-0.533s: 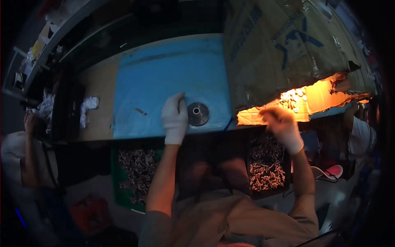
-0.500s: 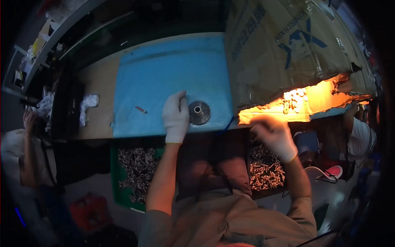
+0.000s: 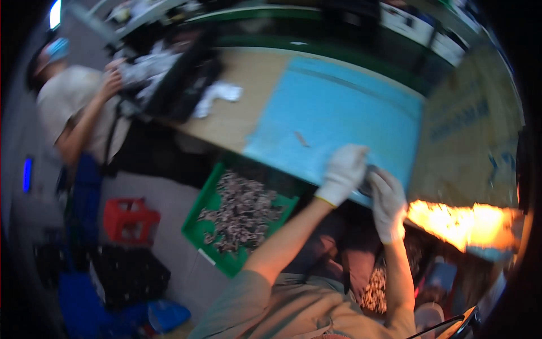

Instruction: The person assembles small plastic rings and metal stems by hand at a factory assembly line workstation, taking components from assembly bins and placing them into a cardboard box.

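Observation:
My left hand (image 3: 344, 174), in a white glove, is at the near edge of the blue work mat (image 3: 339, 107), its fingers curled in and whatever they hold hidden. Just right of it, a dark round disc (image 3: 368, 182) shows only partly between my hands. Fingers bent together, my gloved right hand (image 3: 389, 206) reaches to the disc's right side. Blur hides anything small in its grasp. Farther back on the mat lies a thin reddish-brown strip (image 3: 302, 139).
A green tray (image 3: 203, 240) of small metal-looking parts sits below the table edge. To the right stands a cardboard box (image 3: 468, 135) with a glowing opening (image 3: 457, 223). Another person (image 3: 82, 107) works at the left. A red stool (image 3: 131, 221) is on the floor.
The view has swung left, bringing the co-worker and green tray further in. My right hand has come away from the glowing box opening to the disc, close beside my left hand.

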`<control>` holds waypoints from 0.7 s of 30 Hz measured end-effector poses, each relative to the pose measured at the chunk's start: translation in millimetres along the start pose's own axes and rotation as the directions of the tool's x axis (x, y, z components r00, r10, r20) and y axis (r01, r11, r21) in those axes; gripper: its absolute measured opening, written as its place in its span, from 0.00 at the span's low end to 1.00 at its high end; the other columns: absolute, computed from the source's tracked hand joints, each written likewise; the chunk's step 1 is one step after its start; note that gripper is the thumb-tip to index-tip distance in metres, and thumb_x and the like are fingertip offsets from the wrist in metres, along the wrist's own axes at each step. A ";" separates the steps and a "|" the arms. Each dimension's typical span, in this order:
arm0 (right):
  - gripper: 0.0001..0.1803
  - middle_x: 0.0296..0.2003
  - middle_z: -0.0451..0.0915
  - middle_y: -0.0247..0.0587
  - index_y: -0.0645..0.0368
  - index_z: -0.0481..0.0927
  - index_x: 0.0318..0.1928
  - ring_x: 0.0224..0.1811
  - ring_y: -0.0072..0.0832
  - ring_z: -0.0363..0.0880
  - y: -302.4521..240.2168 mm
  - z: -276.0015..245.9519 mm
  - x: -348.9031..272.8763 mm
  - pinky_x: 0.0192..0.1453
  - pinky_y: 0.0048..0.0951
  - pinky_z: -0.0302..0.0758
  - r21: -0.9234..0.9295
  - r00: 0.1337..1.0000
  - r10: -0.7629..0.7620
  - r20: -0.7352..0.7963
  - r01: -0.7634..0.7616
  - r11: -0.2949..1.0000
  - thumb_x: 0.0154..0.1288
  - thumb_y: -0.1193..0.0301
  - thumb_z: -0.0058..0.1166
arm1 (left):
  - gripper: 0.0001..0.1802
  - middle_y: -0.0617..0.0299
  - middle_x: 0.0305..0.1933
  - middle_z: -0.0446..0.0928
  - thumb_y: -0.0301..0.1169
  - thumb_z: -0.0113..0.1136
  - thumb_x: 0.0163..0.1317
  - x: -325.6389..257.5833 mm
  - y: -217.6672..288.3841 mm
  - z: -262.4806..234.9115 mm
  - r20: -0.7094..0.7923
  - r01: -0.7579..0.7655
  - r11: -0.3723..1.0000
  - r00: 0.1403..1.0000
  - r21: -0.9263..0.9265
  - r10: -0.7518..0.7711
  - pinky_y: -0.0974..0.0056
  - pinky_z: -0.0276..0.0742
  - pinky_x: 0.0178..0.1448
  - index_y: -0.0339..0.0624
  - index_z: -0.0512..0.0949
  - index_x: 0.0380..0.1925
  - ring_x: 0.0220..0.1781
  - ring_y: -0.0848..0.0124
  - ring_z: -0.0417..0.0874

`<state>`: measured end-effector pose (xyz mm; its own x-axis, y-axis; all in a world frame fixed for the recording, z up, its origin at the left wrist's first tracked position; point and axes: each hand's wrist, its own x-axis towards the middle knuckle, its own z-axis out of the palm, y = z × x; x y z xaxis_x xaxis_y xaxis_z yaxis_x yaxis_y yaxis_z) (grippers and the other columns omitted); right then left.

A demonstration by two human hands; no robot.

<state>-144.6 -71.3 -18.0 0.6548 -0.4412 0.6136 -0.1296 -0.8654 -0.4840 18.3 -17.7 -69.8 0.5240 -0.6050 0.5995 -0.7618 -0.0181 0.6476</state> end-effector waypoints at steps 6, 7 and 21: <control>0.24 0.60 0.80 0.54 0.57 0.79 0.61 0.61 0.53 0.79 4.0 3.2 -17.9 0.65 0.48 0.77 -0.044 0.996 -0.020 0.082 0.023 0.999 0.65 0.85 0.54 | 0.10 0.48 0.45 0.84 0.29 0.61 0.68 -10.7 25.8 -21.5 -0.057 0.002 0.962 0.998 -0.272 -0.018 0.52 0.81 0.53 0.38 0.83 0.46 0.48 0.49 0.85; 0.25 0.62 0.79 0.56 0.58 0.78 0.63 0.63 0.55 0.78 3.1 -1.7 -18.3 0.68 0.48 0.76 -0.002 0.994 0.017 0.108 -0.017 1.000 0.65 0.85 0.52 | 0.12 0.48 0.47 0.84 0.30 0.61 0.68 -14.1 31.0 -22.2 -0.009 0.057 0.950 0.998 -0.306 -0.062 0.53 0.81 0.54 0.37 0.83 0.48 0.49 0.49 0.86; 0.12 0.46 0.86 0.50 0.65 0.84 0.48 0.44 0.39 0.87 -15.9 -78.8 -123.9 0.54 0.33 0.83 0.069 0.957 0.288 -0.036 -0.286 0.956 0.67 0.85 0.56 | 0.12 0.51 0.48 0.84 0.31 0.64 0.65 -14.5 38.5 -15.5 0.069 -0.116 0.992 0.991 -0.041 0.118 0.48 0.76 0.58 0.41 0.84 0.47 0.53 0.50 0.83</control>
<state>-282.4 -21.6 -37.2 0.5626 -0.6803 0.4697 -0.2593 -0.6848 -0.6810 -12.7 2.7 -46.3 0.4025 -0.6565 0.6380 -0.8009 0.0850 0.5927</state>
